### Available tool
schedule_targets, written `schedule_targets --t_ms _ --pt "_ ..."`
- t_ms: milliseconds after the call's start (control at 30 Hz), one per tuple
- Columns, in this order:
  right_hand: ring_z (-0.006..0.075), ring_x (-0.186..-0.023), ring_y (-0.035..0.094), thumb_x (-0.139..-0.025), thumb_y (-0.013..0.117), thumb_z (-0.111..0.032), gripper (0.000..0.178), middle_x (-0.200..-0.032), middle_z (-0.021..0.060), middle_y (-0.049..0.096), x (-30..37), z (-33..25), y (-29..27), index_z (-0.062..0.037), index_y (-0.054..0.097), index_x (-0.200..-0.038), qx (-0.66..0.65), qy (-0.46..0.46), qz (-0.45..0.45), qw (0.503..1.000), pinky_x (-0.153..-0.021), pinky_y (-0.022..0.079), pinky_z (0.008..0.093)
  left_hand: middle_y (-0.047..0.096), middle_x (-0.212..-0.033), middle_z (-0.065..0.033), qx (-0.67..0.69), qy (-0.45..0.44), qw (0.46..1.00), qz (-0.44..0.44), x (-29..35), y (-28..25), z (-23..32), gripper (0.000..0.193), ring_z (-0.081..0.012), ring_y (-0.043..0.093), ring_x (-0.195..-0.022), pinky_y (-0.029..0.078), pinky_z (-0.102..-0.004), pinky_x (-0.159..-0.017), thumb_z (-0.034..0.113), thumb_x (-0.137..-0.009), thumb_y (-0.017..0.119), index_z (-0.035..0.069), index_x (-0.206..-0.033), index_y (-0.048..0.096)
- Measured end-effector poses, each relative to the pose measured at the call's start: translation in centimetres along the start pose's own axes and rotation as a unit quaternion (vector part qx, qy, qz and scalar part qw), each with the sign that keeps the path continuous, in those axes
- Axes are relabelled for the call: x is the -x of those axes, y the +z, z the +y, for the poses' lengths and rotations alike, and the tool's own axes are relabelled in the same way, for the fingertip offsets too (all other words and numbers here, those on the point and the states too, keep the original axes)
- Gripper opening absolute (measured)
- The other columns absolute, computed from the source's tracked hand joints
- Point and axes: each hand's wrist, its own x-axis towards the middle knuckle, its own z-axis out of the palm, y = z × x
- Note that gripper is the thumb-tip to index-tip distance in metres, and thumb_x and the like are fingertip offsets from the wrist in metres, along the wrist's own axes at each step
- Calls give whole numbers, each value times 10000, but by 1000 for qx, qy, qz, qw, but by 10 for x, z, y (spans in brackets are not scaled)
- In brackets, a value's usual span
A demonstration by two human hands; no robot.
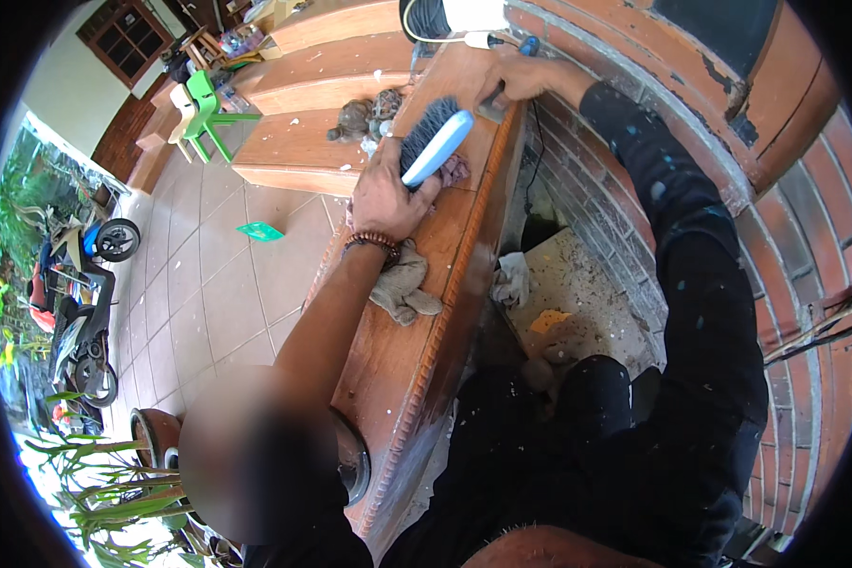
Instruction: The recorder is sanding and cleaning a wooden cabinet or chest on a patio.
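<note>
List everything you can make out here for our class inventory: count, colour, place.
Brush: 1, light blue, dark-bristled, in left hand
Flat piece: 1, grey, under right hand
Rag: 1, mauve, beside brush
Cloth: 1, grey, ledge
Crumpled cloth: 1, whitish, lower slab
Connector: 1, white, top
Chairs: 2, green and beige, upper left
Sheet: 1, green, floor
Motorbike: at least 1, dark, left
Potted plants: several, green, lower left
Steps: several, orange, top
Lumpy objects: several, brownish, steps
Bracelet: 1, brown, left wrist
Knees: 2, black-clad, bottom centre
Hands: 2, bare, over ledge

Brush (439,148) over ledge (377,367), motorbike (87,308) far left
</note>
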Motion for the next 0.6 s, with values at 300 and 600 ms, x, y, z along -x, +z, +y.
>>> schedule_targets --t_ms 300,600 --pt "259 -1013 667 -805 781 -129 353 -1076 103 753 -4 -6 0 -186 778 -1154 57 6 53 997 -948 485 377 631 -1072 -291 10 -2 1000 7 3 -3 -3 507 -485 627 -1007 512 -544 -877 329 -819 710 6 -1144 493" --pt "249 -1021 678 -814 774 -139 321 -1050 87 760 -6 -5 9 -197 788 -1129 88 -23 49 995 -965 472 384 632 -1087 -291 0 -22 1000 -9 3 -2 2 529 -481 625 -1031 513 -534 -892 318 -813 707 3 -1190 511"
